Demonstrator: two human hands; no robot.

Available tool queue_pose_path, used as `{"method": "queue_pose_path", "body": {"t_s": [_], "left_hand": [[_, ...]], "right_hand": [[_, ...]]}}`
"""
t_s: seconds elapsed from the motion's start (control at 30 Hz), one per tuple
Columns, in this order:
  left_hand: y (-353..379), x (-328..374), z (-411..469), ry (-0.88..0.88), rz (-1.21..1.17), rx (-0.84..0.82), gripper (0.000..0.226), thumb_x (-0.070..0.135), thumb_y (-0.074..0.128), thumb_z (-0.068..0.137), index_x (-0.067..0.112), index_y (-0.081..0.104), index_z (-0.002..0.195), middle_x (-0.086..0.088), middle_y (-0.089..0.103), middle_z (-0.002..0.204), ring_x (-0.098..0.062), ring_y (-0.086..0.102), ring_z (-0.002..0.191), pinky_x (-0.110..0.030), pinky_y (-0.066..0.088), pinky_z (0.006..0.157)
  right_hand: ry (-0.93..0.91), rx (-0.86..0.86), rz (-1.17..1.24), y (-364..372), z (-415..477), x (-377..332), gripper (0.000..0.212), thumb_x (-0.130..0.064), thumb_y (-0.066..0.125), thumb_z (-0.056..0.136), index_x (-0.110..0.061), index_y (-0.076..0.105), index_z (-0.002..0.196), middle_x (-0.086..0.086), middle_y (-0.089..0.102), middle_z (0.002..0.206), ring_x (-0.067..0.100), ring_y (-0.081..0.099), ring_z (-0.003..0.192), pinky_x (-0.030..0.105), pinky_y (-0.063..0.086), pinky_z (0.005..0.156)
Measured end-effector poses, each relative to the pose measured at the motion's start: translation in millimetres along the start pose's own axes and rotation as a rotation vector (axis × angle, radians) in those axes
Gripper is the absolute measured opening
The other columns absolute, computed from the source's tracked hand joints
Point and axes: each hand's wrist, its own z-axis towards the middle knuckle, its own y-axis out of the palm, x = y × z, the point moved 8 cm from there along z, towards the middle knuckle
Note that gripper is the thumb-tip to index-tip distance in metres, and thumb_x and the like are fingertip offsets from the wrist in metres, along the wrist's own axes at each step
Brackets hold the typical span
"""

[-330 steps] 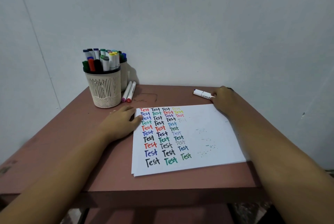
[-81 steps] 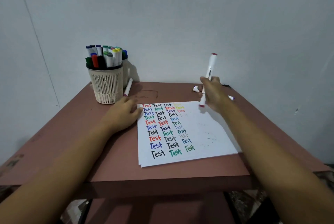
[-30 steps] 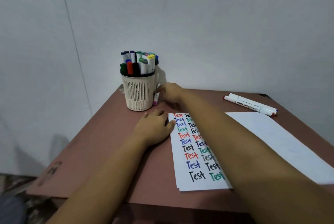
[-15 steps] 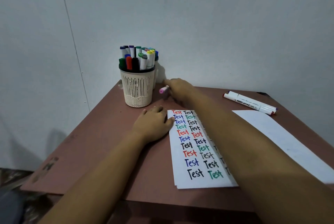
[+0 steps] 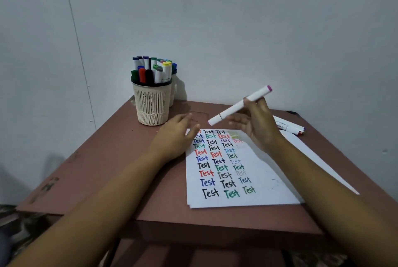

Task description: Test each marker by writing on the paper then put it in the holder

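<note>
The brown worktop (image 5: 120,159) carries a white sheet of paper (image 5: 265,182) with rows of "Test" in many colours. A cream slotted holder (image 5: 152,105) stands at the far left corner, already crowded with markers (image 5: 150,70) standing upright.

The left hand (image 5: 174,135) lies flat and relaxed, fingers straight, with its fingertips at the paper's top left corner to steady it. The right hand (image 5: 260,124) pinches a white marker (image 5: 237,106) between thumb and fingers near the middle of the barrel. The marker is in the air above the top of the paper, tilted, its purple-pink end up and to the right and its white end aimed toward the left hand. A few more markers (image 5: 288,126) lie on the worktop behind the right wrist.

The marker looks light, stiff and smooth, so a pinch on the barrel should carry it. The cap will likely need a firm pull, with the barrel gripped just behind the ring.

Half a second ago the right hand was low beside the holder, lifting this marker off the worktop; now it is raised over the paper. No marker lies beside the holder any more.
</note>
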Motion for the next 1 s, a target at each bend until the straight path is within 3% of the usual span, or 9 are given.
{"method": "queue_pose_path", "body": {"t_s": [0.13, 0.23, 0.33, 0.47, 0.63, 0.77, 1.0], "left_hand": [[0.1, 46.3, -6.4, 0.249, -0.170, 0.037, 0.053, 0.035, 0.054, 0.093, 0.015, 0.041, 0.140, -0.003, 0.048, 0.136, -0.015, 0.044, 0.124, -0.012, 0.027, 0.094], [6.0, 60.8, -9.9, 0.332, -0.180, 0.010, 0.045, 0.030, 0.054, 0.093, 0.014, 0.048, 0.135, -0.001, 0.061, 0.106, -0.015, 0.054, 0.097, -0.018, 0.035, 0.078], [0.6, 65.7, -14.2, 0.388, -0.157, 0.061, 0.029, 0.019, 0.053, 0.094, 0.005, 0.057, 0.120, 0.005, 0.048, 0.080, -0.014, 0.044, 0.073, -0.019, 0.026, 0.062], [-2.4, 66.9, -16.1, 0.427, -0.131, 0.110, 0.021, 0.012, 0.052, 0.094, -0.001, 0.056, 0.109, 0.002, 0.046, 0.083, -0.013, 0.040, 0.072, -0.017, 0.022, 0.062], [2.8, 63.5, -14.3, 0.408, -0.170, 0.077, 0.017, 0.017, 0.049, 0.095, 0.001, 0.052, 0.102, 0.007, 0.047, 0.076, -0.009, 0.040, 0.063, -0.020, 0.024, 0.057], [3.4, 62.5, -14.5, 0.407, -0.226, 0.056, 0.014, 0.032, 0.042, 0.088, 0.019, 0.043, 0.089, 0.012, 0.044, 0.063, -0.004, 0.045, 0.055, -0.014, 0.029, 0.052], [-4.2, 60.1, -16.3, 0.415, -0.265, 0.112, 0.015, 0.021, 0.056, 0.092, 0.021, 0.044, 0.083, 0.009, 0.044, 0.055, -0.004, 0.044, 0.050, -0.012, 0.029, 0.047]], "right_hand": [[0.026, -0.015, 0.131, -6.7, -28.0, 8.3, 0.012, -0.007, 0.048, 0.097, -0.014, 0.046, 0.087, 0.008, 0.058, 0.071, 0.015, 0.063, 0.057, 0.023, 0.055, 0.056], [0.011, -0.064, 0.092, 1.6, -37.8, 12.1, 0.008, -0.007, 0.054, 0.094, -0.009, 0.055, 0.086, 0.002, 0.063, 0.064, 0.011, 0.061, 0.059, 0.019, 0.053, 0.057], [-0.010, -0.037, -0.015, 2.5, -39.2, 15.1, 0.007, -0.011, 0.058, 0.092, -0.009, 0.060, 0.086, -0.001, 0.061, 0.062, 0.010, 0.056, 0.057, 0.019, 0.047, 0.052], [-0.012, 0.007, -0.174, -0.9, -37.4, 19.6, 0.011, -0.020, 0.064, 0.090, -0.014, 0.065, 0.081, -0.003, 0.050, 0.057, 0.008, 0.045, 0.053, 0.021, 0.034, 0.051], [0.029, -0.034, -0.056, 6.1, -40.9, 20.9, 0.014, -0.015, 0.058, 0.093, -0.009, 0.063, 0.082, 0.002, 0.060, 0.061, 0.009, 0.054, 0.054, 0.018, 0.042, 0.051], [0.058, -0.044, -0.040, 6.6, -41.3, 23.1, 0.019, -0.018, 0.055, 0.095, -0.008, 0.062, 0.080, 0.002, 0.058, 0.061, 0.008, 0.052, 0.053, 0.017, 0.042, 0.053], [-0.002, -0.075, -0.071, 8.2, -40.7, 19.3, 0.020, -0.020, 0.054, 0.096, -0.008, 0.063, 0.082, 0.001, 0.057, 0.061, 0.010, 0.049, 0.056, 0.020, 0.041, 0.056]]}}
